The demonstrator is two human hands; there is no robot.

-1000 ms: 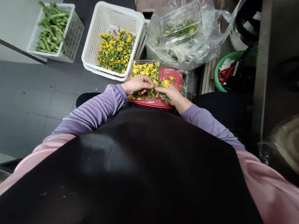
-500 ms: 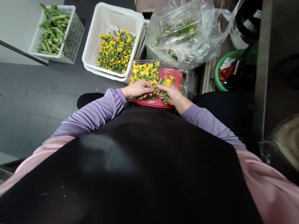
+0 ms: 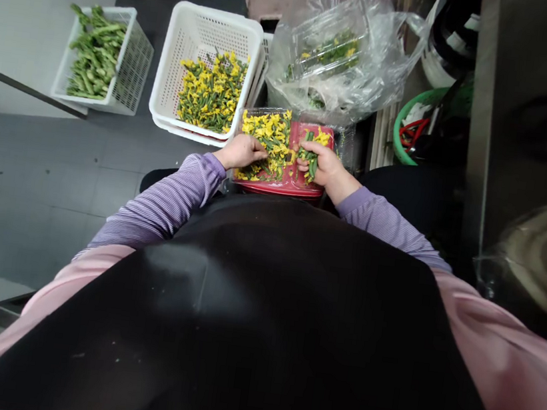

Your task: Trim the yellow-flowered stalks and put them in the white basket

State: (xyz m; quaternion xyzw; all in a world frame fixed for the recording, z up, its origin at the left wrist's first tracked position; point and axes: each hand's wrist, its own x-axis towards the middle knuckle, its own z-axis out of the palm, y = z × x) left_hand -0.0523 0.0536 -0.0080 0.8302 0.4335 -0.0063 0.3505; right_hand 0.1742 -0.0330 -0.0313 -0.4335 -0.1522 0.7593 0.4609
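Note:
A bunch of green baby cucumbers [image 3: 311,163] with yellow blossoms is in my right hand [image 3: 327,166], whose fingers are wrapped round them. This hand is over the right part of a red tray [image 3: 293,179]. My left hand [image 3: 243,152] is at the left edge of a clear plastic box [image 3: 237,172] filled with more yellow-blossomed baby cucumbers [image 3: 275,135]. Its fingertips are pinched together above that pile; whatever is between them, if anything, is too small to make out. A gap separates the two hands.
Beyond my left hand stands a white basket [image 3: 173,50] of blossomed baby cucumbers. A smaller white basket [image 3: 132,75] holds thick green stems [image 3: 96,57]. Ahead lies a clear plastic bag [image 3: 382,65] with plastic boxes inside. A green basket [image 3: 404,131] and a metal counter [image 3: 484,118] are at right.
My hands were together over the tray, fingers meeting at the cucumbers. Now they are apart: the left has moved left over the box, the right slightly right with its bunch.

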